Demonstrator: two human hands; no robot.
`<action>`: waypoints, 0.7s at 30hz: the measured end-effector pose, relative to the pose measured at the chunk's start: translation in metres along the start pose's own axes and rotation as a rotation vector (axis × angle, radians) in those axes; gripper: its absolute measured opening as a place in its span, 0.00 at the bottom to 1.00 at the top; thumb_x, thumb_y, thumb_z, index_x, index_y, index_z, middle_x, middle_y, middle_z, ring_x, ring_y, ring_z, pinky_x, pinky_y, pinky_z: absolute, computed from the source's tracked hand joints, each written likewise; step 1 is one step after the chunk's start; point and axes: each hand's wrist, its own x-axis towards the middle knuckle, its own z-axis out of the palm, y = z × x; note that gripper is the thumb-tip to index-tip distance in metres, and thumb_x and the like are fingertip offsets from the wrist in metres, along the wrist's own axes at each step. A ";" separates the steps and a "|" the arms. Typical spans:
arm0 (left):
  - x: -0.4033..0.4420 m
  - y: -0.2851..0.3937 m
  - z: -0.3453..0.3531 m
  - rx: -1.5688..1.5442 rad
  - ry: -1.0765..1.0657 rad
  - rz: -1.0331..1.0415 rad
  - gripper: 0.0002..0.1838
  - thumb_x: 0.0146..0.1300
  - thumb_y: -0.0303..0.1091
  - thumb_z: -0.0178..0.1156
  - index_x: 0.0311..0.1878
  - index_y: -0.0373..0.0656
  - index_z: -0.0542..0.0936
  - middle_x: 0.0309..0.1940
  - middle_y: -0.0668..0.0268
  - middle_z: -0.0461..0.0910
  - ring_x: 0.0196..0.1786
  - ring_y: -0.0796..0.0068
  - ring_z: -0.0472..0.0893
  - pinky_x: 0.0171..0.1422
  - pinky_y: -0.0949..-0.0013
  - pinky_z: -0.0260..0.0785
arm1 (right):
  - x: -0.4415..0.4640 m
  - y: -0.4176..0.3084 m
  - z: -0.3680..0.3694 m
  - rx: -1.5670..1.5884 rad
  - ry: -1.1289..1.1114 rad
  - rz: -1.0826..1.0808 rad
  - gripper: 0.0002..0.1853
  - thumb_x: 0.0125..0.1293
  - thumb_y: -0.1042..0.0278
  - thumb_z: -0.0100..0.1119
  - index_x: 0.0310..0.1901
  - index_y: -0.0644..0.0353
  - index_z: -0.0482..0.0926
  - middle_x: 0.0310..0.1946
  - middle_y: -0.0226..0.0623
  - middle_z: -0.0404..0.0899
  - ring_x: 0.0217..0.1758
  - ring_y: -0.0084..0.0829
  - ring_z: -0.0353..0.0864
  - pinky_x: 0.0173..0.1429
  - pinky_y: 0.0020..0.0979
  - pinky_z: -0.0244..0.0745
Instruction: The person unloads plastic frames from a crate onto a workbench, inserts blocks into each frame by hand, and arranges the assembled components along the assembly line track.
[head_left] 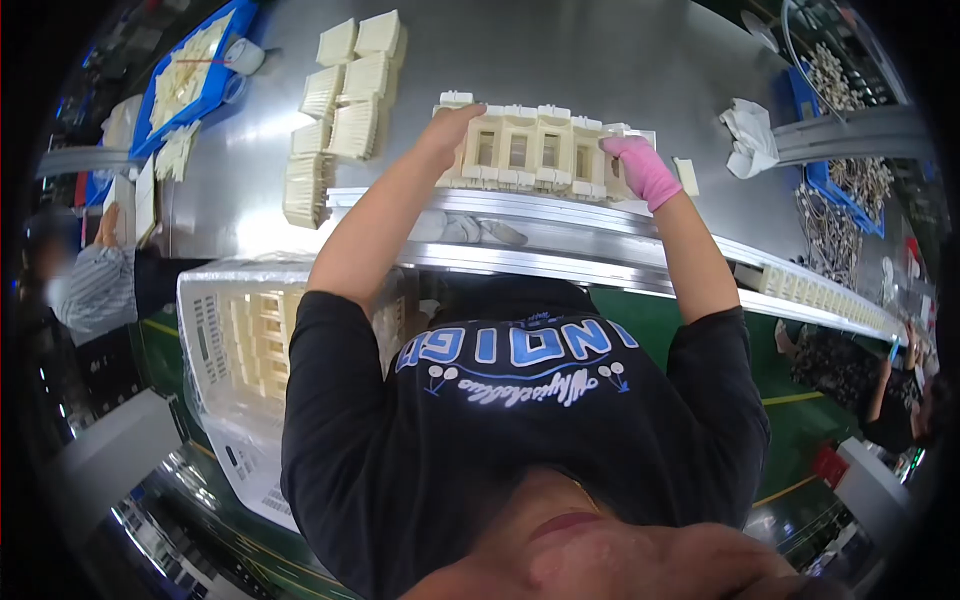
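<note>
A row of several cream plastic frames [518,150] stands side by side on the metal table, along a silver rail. My bare left hand [450,136] holds the left end of this row, its fingers partly hidden behind the frames. At the right end, my right hand [643,170] in a pink glove has its fingers bent round the last frames. Left of the row lie stacks of cream ribbed parts [355,110]. A small cream piece [686,176] rests just right of the pink glove.
Blue bin [213,87] of cream parts, back left; white crate [215,345] with frames, lower left. A white cloth [750,138] and bundled wiring [862,180] lie right. The rail [560,212] crosses the near edge. One person [95,285] is far left, another [885,390] far right.
</note>
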 end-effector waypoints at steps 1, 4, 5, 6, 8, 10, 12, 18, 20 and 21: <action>-0.007 0.005 0.000 0.068 0.011 0.053 0.25 0.57 0.39 0.57 0.50 0.26 0.69 0.44 0.49 0.74 0.45 0.59 0.77 0.47 0.60 0.71 | -0.010 -0.007 -0.004 -0.429 0.070 -0.190 0.14 0.60 0.66 0.46 0.38 0.67 0.76 0.33 0.46 0.78 0.37 0.38 0.77 0.43 0.32 0.72; -0.037 0.021 0.010 0.189 0.001 0.178 0.25 0.56 0.41 0.57 0.48 0.27 0.71 0.45 0.51 0.74 0.43 0.61 0.77 0.44 0.62 0.69 | -0.040 -0.056 0.001 -0.593 0.267 -0.218 0.13 0.59 0.66 0.45 0.36 0.67 0.74 0.32 0.51 0.75 0.38 0.45 0.75 0.44 0.36 0.70; -0.027 0.014 0.007 0.242 -0.019 0.126 0.24 0.56 0.42 0.57 0.47 0.28 0.72 0.44 0.53 0.75 0.42 0.62 0.77 0.43 0.62 0.69 | -0.048 -0.073 0.009 -0.458 0.330 -0.148 0.12 0.59 0.65 0.45 0.36 0.66 0.73 0.31 0.53 0.74 0.38 0.47 0.74 0.44 0.37 0.69; -0.007 0.005 -0.001 0.294 -0.030 0.082 0.24 0.56 0.42 0.56 0.46 0.29 0.73 0.43 0.54 0.75 0.41 0.63 0.77 0.42 0.63 0.68 | -0.052 -0.085 0.017 -0.362 0.310 -0.068 0.13 0.58 0.64 0.46 0.36 0.66 0.73 0.31 0.53 0.73 0.38 0.47 0.74 0.44 0.38 0.68; 0.005 -0.001 -0.011 0.372 -0.051 0.031 0.22 0.56 0.44 0.56 0.43 0.32 0.75 0.41 0.57 0.76 0.39 0.67 0.77 0.41 0.66 0.67 | -0.055 -0.101 0.027 -0.171 0.265 0.068 0.14 0.58 0.63 0.47 0.37 0.66 0.72 0.29 0.53 0.72 0.37 0.48 0.74 0.43 0.39 0.68; 0.004 -0.001 -0.018 0.421 -0.072 0.011 0.20 0.56 0.46 0.57 0.40 0.37 0.78 0.38 0.61 0.77 0.38 0.72 0.77 0.41 0.72 0.66 | -0.055 -0.093 0.035 -0.129 0.252 -0.012 0.13 0.57 0.64 0.49 0.36 0.66 0.71 0.28 0.51 0.70 0.36 0.48 0.72 0.42 0.41 0.66; 0.003 -0.002 -0.025 0.488 -0.102 -0.019 0.20 0.56 0.46 0.56 0.40 0.35 0.77 0.37 0.61 0.77 0.38 0.72 0.77 0.42 0.71 0.66 | -0.057 -0.083 0.036 -0.153 0.250 -0.109 0.12 0.57 0.65 0.50 0.36 0.67 0.70 0.29 0.50 0.70 0.36 0.47 0.71 0.41 0.41 0.66; -0.046 0.022 0.003 0.660 -0.039 0.481 0.22 0.57 0.48 0.55 0.42 0.34 0.76 0.36 0.58 0.79 0.37 0.69 0.77 0.42 0.67 0.67 | -0.070 -0.077 0.028 -0.287 0.264 -0.343 0.07 0.56 0.68 0.50 0.33 0.63 0.71 0.26 0.48 0.72 0.33 0.42 0.72 0.38 0.39 0.65; -0.076 0.027 0.044 0.538 -0.135 0.574 0.23 0.58 0.49 0.55 0.41 0.35 0.77 0.36 0.58 0.78 0.38 0.70 0.77 0.42 0.68 0.67 | -0.069 -0.093 0.028 -0.594 0.017 -0.435 0.10 0.51 0.73 0.51 0.37 0.64 0.72 0.31 0.47 0.74 0.37 0.43 0.74 0.41 0.39 0.69; -0.084 0.028 0.064 0.514 -0.223 0.547 0.24 0.58 0.51 0.55 0.39 0.35 0.77 0.36 0.60 0.78 0.40 0.72 0.76 0.42 0.70 0.66 | -0.076 -0.125 0.023 -0.733 -0.204 -0.325 0.11 0.50 0.74 0.51 0.38 0.64 0.72 0.32 0.47 0.74 0.38 0.43 0.75 0.43 0.38 0.69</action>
